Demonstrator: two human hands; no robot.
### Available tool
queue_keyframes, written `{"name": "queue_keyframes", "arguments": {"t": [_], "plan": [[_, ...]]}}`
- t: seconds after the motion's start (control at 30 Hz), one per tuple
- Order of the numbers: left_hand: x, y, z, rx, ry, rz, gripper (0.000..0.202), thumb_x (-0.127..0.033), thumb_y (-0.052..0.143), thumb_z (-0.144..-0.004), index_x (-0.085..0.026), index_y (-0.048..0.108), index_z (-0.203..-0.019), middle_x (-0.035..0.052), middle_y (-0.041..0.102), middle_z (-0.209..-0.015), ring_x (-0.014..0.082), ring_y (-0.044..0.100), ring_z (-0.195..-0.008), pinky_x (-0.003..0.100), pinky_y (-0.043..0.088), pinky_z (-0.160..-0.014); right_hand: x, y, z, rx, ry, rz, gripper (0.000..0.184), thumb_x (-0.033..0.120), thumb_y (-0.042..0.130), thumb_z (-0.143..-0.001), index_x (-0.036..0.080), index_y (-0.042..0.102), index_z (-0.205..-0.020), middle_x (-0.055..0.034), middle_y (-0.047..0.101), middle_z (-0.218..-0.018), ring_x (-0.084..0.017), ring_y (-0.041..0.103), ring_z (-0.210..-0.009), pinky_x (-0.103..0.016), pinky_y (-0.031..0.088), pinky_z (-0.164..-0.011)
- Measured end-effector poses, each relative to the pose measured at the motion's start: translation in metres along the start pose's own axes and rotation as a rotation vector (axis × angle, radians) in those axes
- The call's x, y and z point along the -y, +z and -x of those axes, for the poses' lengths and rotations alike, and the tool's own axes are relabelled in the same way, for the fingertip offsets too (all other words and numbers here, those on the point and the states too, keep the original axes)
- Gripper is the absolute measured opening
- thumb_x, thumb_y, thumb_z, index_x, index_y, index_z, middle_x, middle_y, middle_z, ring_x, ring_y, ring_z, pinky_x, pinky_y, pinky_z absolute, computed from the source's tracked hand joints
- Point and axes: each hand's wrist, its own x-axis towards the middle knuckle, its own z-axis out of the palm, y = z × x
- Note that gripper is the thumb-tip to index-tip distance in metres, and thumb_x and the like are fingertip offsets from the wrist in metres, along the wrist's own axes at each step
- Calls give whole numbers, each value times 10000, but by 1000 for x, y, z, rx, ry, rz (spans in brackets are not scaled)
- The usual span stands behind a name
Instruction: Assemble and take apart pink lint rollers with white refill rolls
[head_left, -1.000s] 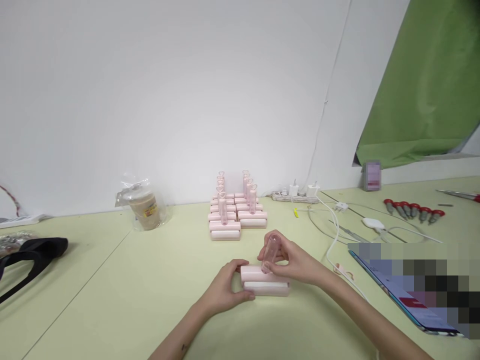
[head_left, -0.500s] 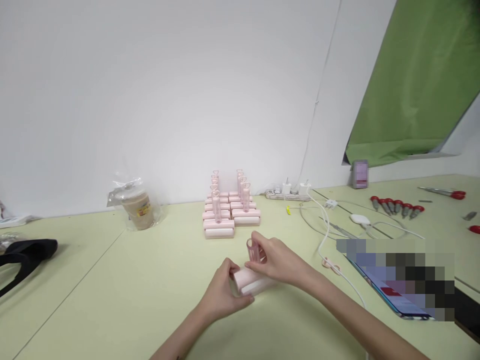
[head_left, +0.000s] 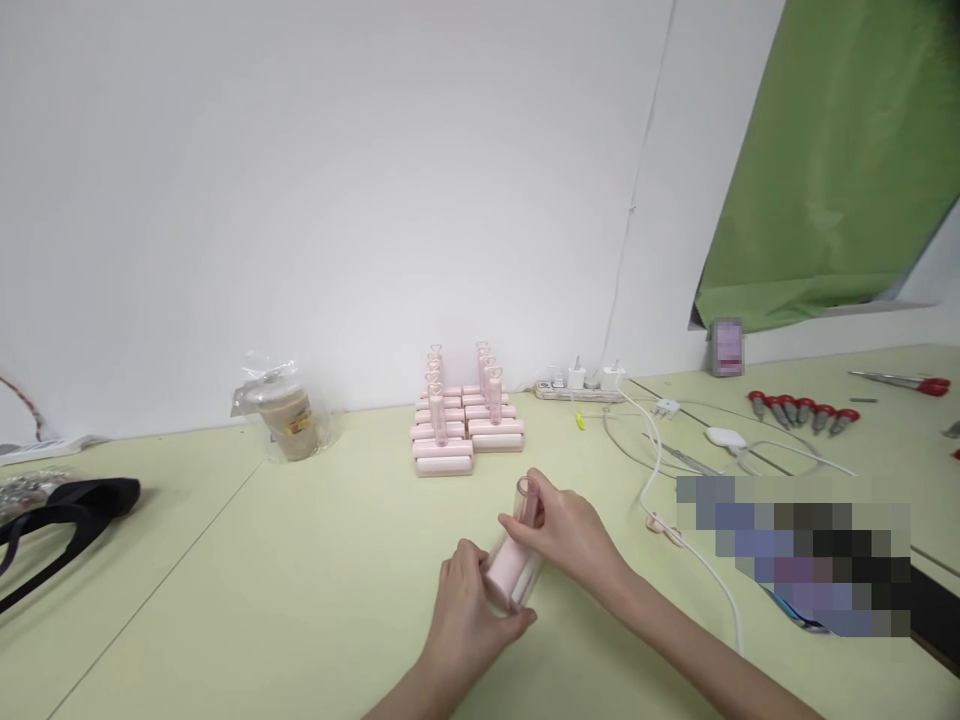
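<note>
Hands (head_left: 517,560) grip pink roller (head_left: 511,572) between them above table (head_left: 262,590).

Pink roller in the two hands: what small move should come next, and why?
Probably bring the pink roller level: the left hand grips its body, the right hand its clear handle, and it is slanted, unlike the stacked rollers behind.

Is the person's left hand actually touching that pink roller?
Touching. The head view shows the left hand wrapped round the near end of the pink roller, no gap.
</note>
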Motion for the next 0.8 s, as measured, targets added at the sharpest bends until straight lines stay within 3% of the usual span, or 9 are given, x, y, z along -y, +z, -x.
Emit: {"name": "queue_keyframes", "arguments": {"t": [0.13,0.23,0.33,0.43,0.53,0.6,0.7,0.77,0.8], "plan": [[5,-14,-2,47,62,-6,344,-288,596,-594,-202,359,-827,42,486,-885,217,465,-848,304,392,-684,3,-4,0,46,-21,-10,219,371,577,-665,234,407,-690,53,499,-510,-171,519,-499,-229,283,-443],[12,-34,1,188,108,31,374,-256,581,-615,-199,396,-935,45,485,-978,215,458,-942,304,380,-792,-12,-27,6,168,-92,-166,224,407,608,-658,230,510,-754,22,629,-751,-169,601,-663,-226,405,-525],[19,-54,3,323,72,69,454,-252,559,-652,-231,367,-1063,50,452,-1082,220,440,-1020,325,361,-861,-53,-64,12,102,-91,-314,240,420,442,-796,215,539,-874,-38,621,-941,-180,609,-820,-265,455,-674],[19,-66,1,371,52,83,848,-266,686,-545,-252,188,-1230,96,336,-1244,267,350,-1142,380,327,-918,-108,-94,16,-94,66,-86,262,386,364,-805,222,541,-906,-51,609,-949,-195,607,-817,-282,455,-687],[3,-70,-9,333,161,148,1155,-274,786,-412,-241,38,-1291,145,173,-1362,303,181,-1253,429,233,-988,-148,-96,19,-149,208,178,265,367,430,-713,189,603,-808,-108,599,-897,-291,546,-879,-404,402,-762],[-16,-67,-19,284,292,292,1040,-300,761,-482,-245,96,-1281,138,197,-1372,275,193,-1261,415,205,-1005,-159,-82,22,-122,236,218,232,388,520,-631,193,628,-692,-118,600,-847,-340,510,-883,-456,368,-758],[-45,-51,-31,231,418,570,756,-253,710,-561,-234,292,-1190,99,462,-1214,215,407,-1138,346,292,-954,-160,-60,24,-72,211,217,175,390,579,-581,218,607,-594,-80,612,-811,-319,510,-856,-422,366,-731],[-57,-36,-36,248,372,712,379,-212,620,-630,-188,478,-980,25,623,-780,159,583,-773,275,434,-719,-159,-57,23,-63,209,202,161,367,572,-593,210,554,-559,-72,618,-758,-288,537,-789,-380,383,-678],[-60,-29,-38,259,334,763,183,-196,567,-644,-173,526,-820,-30,557,-548,118,547,-535,228,424,-541,-160,-60,22,-68,217,196,169,366,552,-618,207,524,-566,-70,618,-734,-268,552,-745,-358,393,-643]]}}
